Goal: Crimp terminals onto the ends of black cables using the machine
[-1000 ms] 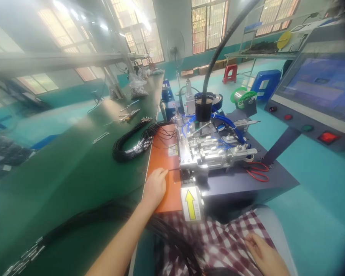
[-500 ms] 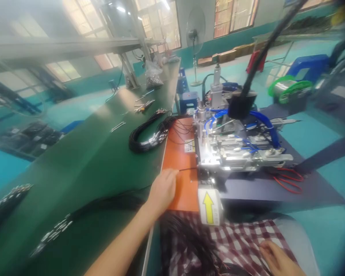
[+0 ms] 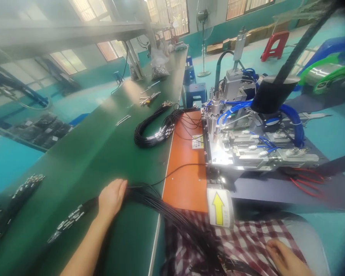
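Observation:
My left hand (image 3: pixel 112 197) is closed at the bundle of black cables (image 3: pixel 161 209) on the green table. One black cable (image 3: pixel 178 167) curves from the machine (image 3: pixel 247 149) over the orange plate (image 3: pixel 186 184) to its fingertips. The bundle hangs over the table edge onto the checked cloth (image 3: pixel 247 237) on my lap, and its other end carries silvery tips (image 3: pixel 66 223). My right hand (image 3: pixel 287 257) rests low on the right above the cloth, fingers curled; what they hold, if anything, I cannot make out.
A curved cable bundle (image 3: pixel 149 142) lies further along the table, with another bundle (image 3: pixel 14 211) at the far left. A label with a yellow arrow (image 3: pixel 219 209) stands at the machine's near edge. A black lamp-like head (image 3: pixel 273 96) overhangs the machine. A green spool (image 3: pixel 324 76) sits right.
My left hand has moved left from the orange plate to the bundle on the table. The cable from the machine now hangs in a slack curve. My right hand has hardly moved.

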Available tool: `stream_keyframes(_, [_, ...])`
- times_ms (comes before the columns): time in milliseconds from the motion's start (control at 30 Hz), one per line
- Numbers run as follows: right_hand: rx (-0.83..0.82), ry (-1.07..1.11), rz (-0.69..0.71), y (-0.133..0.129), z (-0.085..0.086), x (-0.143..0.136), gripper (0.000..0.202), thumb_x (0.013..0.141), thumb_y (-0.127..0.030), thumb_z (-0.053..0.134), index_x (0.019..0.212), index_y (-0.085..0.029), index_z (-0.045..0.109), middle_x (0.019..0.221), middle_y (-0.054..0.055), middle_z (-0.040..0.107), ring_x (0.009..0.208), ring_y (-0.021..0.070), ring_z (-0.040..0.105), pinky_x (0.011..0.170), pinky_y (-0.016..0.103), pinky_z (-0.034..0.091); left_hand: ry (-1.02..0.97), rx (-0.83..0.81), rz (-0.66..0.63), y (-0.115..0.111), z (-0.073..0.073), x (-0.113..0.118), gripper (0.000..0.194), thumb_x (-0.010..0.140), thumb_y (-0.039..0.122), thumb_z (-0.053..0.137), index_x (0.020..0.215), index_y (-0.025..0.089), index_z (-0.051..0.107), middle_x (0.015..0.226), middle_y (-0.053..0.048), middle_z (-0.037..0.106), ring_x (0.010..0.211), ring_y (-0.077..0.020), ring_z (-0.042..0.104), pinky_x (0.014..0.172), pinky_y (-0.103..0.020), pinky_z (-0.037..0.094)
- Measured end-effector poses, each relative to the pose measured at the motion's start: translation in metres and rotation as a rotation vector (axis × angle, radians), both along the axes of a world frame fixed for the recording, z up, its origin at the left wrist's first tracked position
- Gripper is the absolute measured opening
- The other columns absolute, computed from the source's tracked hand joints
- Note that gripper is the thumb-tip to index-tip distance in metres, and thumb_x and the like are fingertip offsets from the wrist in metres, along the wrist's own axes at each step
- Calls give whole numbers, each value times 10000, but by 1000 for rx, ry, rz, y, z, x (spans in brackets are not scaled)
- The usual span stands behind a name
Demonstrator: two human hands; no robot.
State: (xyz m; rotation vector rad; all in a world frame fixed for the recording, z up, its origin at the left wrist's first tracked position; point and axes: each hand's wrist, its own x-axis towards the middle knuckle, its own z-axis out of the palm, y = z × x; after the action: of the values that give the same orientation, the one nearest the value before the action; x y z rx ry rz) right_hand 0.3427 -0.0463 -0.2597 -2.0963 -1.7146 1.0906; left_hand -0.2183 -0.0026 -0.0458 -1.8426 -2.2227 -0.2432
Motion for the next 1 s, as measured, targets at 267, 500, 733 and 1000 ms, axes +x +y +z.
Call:
stream_keyframes(267, [25,-31,12,-1,20,-8,347,797,-577,404,804,-279,580,732,23,726,578,221,693,520,285,497,-41,16,-71,41,-2,27,390,952,398,320,629,215,438,642,-15,500,633,-166,496,578,-264,342])
stream_keyframes(500, [-13,-18,30,0,8,1,327,796,-559,440,823,-268,586,763,14,719,598,210,680,539,283,493,-106,36,-171,38,11,45,277,940,382,402,936,194,605,954,-82,634,925,-241,580,772,-360,435])
stream_keyframes(733, [-26,179,33,12,46,-18,404,780,-600,473,785,-226,626,685,28,689,638,216,656,611,282,529,-242,-112,-573,10,33,85,234,943,244,444,1132,238,582,1132,-73,606,1060,-197,560,895,-309,478])
stream_keyframes(1000, [-253,685,310,16,142,-88,617,832,-535,585,1331,-172,564,1409,143,541,1305,320,491,1099,429,372,104,-406,-908,-45,29,123,346,862,112,496,1185,162,609,931,-80,664,845,-202,566,739,-337,420])
